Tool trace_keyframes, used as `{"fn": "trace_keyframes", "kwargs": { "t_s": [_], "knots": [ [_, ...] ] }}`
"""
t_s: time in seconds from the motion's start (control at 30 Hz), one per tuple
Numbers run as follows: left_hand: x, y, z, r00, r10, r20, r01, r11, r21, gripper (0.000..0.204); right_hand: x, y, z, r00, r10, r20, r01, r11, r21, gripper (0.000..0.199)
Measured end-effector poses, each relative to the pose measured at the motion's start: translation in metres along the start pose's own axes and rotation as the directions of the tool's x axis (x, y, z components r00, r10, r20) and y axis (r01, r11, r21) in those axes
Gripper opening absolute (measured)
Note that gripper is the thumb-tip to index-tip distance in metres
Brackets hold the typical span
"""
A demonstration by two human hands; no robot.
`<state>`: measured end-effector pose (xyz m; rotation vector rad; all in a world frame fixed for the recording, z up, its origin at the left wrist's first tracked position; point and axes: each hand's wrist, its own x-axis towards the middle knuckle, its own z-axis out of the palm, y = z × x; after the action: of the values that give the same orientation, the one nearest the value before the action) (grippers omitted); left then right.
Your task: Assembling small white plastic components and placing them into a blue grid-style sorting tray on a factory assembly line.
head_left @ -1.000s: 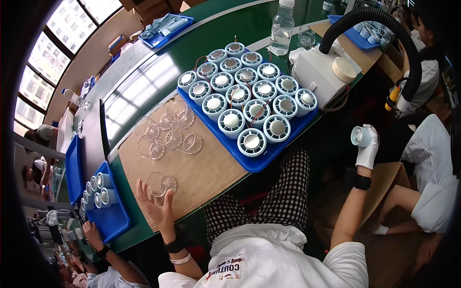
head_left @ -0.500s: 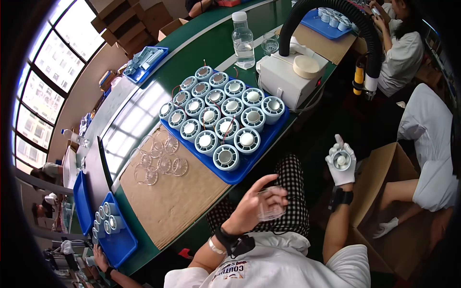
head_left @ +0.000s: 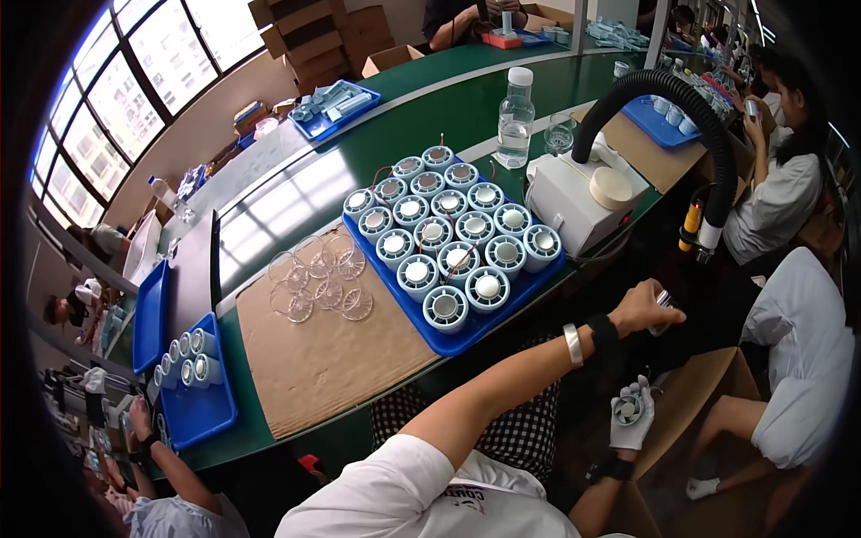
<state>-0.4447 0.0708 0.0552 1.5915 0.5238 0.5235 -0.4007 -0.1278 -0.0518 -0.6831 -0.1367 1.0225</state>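
Observation:
My left hand (head_left: 644,308) is bare, its arm stretched across to the right past the table edge. Its fingers are closed on a small shiny piece (head_left: 663,301), too small to name. Lower and nearer, my right hand (head_left: 633,421) wears a white glove. It is closed around a light blue round housing (head_left: 628,411) whose pale centre faces up. On the table a blue tray (head_left: 446,344) carries many similar housings (head_left: 445,308) with round metal or white centres and some thin red wires. Several clear plastic rings (head_left: 328,293) lie left of it on a cardboard sheet (head_left: 336,377).
A grey-white machine (head_left: 574,202) with a black flexible hose (head_left: 668,81) stands right of the tray. Behind it are a bottle (head_left: 515,121) and a clear cup (head_left: 559,134). An open cardboard box (head_left: 691,403) is at my right, beside a seated person (head_left: 780,206). Another blue tray (head_left: 202,417) stands left.
My left hand has swung right and away from my lap; the clear plastic piece earlier in it no longer shows plainly. My right hand has come lower and nearer with the housing. The view has shifted.

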Motion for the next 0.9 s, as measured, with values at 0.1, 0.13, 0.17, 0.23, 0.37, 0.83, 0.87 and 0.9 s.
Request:
{"fn": "trace_keyframes", "kwargs": {
  "t_s": [0.1,0.13,0.17,0.23,0.37,0.83,0.87,0.9],
  "knots": [
    [-0.064,-0.014,-0.032,0.943,-0.032,0.33,0.106,0.972,-0.208,0.066,0.0,0.005,0.026,1.0,-0.028,0.004,0.028,0.991,-0.127,0.04],
    [-0.088,-0.023,-0.042,0.918,-0.05,0.394,0.18,0.937,-0.3,0.067,0.0,0.007,0.036,0.999,-0.045,0.001,0.044,0.981,-0.191,0.045],
    [-0.114,-0.036,-0.049,0.917,-0.041,0.396,0.203,0.904,-0.377,0.068,-0.004,0.008,0.048,1.0,-0.029,-0.001,0.028,0.979,-0.204,0.045],
    [-0.162,-0.064,-0.061,0.917,-0.027,0.399,0.244,0.827,-0.506,0.068,-0.005,0.014,0.072,0.909,0.178,0.377,0.024,0.88,-0.474,0.058],
    [-0.236,-0.107,-0.061,0.905,0.137,0.402,0.223,0.652,-0.725,0.066,-0.002,0.058,0.079,0.72,0.597,0.355,-0.172,0.649,-0.741,0.063],
    [-0.305,-0.117,-0.096,0.964,-0.263,-0.046,0.004,0.187,-0.982,0.062,-0.02,0.102,0.137,0.809,0.517,0.278,0.27,0.092,-0.958,0.007],
    [-0.309,-0.117,-0.104,0.971,-0.212,-0.108,-0.029,0.341,-0.939,0.059,-0.018,0.099,0.146,0.819,0.511,0.26,0.256,0.081,-0.963,0.007],
    [-0.311,-0.115,-0.108,0.976,-0.149,-0.161,-0.069,0.486,-0.871,0.056,-0.017,0.095,0.155,0.781,0.49,0.388,0.442,0.007,-0.897,0.007]
  ]
}}
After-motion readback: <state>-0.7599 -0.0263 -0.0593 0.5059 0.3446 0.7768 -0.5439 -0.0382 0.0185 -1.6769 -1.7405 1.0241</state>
